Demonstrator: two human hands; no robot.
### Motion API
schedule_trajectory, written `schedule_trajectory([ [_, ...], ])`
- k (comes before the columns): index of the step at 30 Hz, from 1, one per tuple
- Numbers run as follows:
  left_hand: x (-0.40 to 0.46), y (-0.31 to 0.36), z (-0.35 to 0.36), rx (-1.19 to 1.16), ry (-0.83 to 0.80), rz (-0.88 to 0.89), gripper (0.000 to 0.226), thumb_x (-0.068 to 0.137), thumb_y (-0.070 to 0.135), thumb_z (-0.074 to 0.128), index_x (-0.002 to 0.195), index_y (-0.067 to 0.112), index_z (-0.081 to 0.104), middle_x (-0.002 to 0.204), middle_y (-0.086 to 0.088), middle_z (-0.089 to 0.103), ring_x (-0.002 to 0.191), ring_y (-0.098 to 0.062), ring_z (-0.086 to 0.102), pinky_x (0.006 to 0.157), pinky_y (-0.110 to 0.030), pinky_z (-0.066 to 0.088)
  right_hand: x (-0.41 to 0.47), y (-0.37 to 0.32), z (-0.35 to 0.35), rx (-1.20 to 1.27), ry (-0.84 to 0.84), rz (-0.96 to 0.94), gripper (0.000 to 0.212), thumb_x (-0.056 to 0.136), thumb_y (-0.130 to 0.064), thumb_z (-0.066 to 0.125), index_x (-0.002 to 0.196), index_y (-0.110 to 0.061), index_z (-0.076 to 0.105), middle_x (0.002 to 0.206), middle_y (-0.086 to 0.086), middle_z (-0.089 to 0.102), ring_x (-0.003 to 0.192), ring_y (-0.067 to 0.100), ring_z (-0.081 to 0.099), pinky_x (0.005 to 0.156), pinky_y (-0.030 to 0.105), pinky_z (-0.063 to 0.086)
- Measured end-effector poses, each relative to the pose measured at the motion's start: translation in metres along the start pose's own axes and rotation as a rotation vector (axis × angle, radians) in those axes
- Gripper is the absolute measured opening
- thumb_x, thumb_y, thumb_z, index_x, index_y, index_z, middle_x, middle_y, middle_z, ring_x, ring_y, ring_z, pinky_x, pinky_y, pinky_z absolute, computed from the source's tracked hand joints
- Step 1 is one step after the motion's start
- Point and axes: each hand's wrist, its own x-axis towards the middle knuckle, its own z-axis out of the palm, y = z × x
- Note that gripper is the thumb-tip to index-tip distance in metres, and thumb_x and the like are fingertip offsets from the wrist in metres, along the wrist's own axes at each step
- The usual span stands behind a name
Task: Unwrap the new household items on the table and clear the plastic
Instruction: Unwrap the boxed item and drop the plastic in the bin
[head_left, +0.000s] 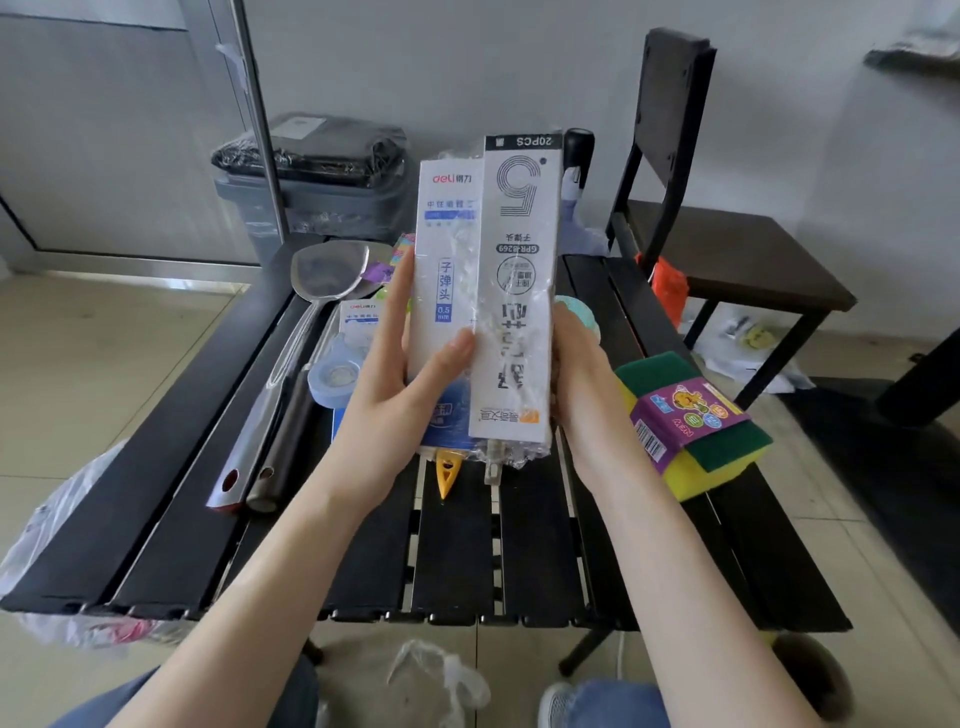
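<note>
Between both hands, two white refill boxes in clear plastic wrap (488, 291), wrap still on. Left hand (410, 384) and right hand (576, 374) grip its sides. Right of them, banded yellow-green sponges (691, 421) still wrapped.

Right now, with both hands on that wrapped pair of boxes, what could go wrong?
1. The two refill boxes share one loose plastic wrap; tearing it could let one slip from the left hand or right hand onto the slatted table.
2. The sponge pack overhangs the table's right edge; a bump may knock it off.
3. Plastic on the floor near the feet may be a slip hazard.
</note>
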Motion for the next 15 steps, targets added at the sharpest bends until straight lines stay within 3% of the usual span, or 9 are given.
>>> schedule_trajectory([
  [1,0.0,0.0,0.001,-0.002,0.007,0.001,0.068,0.091,0.022,0.054,0.144,0.042,0.017,0.153,0.007,0.034,0.136,-0.013,0.041,0.109,-0.04,0.039,0.0,0.001,-0.001,-0.043,0.023,-0.007,0.032,0.102,-0.039,0.038,0.096,-0.015,0.059,0.105,0.001,0.064,0.097,0.014,0.062,0.084,0.025,0.048],
  [3,-0.001,-0.002,0.003,0.0,0.018,0.007,0.067,0.091,0.021,0.054,0.142,0.044,0.018,0.154,0.007,0.033,0.137,-0.014,0.04,0.109,-0.045,0.039,-0.005,0.001,-0.003,-0.037,0.026,-0.092,0.037,0.101,-0.043,0.038,0.122,-0.018,0.054,0.126,-0.001,0.059,0.116,0.014,0.057,0.098,0.034,0.046],
  [5,-0.002,-0.003,0.007,0.011,0.02,0.015,0.065,0.091,0.02,0.054,0.139,0.046,0.02,0.153,0.006,0.034,0.135,-0.015,0.042,0.107,-0.048,0.041,-0.013,-0.008,-0.004,0.051,0.05,-0.157,0.041,0.101,-0.043,0.04,0.137,-0.024,0.045,0.127,-0.007,0.059,0.116,0.006,0.057,0.098,0.034,0.048],
  [10,-0.003,-0.002,0.013,0.054,0.039,0.061,0.064,0.095,0.011,0.053,0.141,0.039,0.019,0.15,0.001,0.039,0.131,-0.016,0.048,0.102,-0.045,0.047,-0.024,-0.022,-0.003,-0.004,-0.107,-0.31,0.047,0.094,-0.035,0.058,0.137,-0.026,0.042,0.12,-0.012,0.063,0.109,0.002,0.062,0.084,0.023,0.055],
  [13,-0.003,-0.002,0.013,0.064,0.03,0.077,0.064,0.095,0.006,0.05,0.142,0.035,0.018,0.15,0.002,0.039,0.131,-0.013,0.048,0.102,-0.042,0.047,-0.029,-0.017,-0.002,-0.064,-0.145,-0.366,0.041,0.099,-0.024,0.05,0.138,-0.024,0.04,0.11,-0.022,0.06,0.101,-0.011,0.06,0.071,0.01,0.05],
  [15,-0.003,-0.001,0.013,0.083,0.03,0.084,0.064,0.096,0.003,0.049,0.144,0.032,0.017,0.15,0.0,0.038,0.132,-0.012,0.047,0.103,-0.039,0.046,-0.029,-0.018,-0.002,-0.076,-0.152,-0.372,0.04,0.102,-0.023,0.043,0.141,-0.023,0.037,0.111,-0.023,0.057,0.101,-0.012,0.059,0.073,0.012,0.051],
])
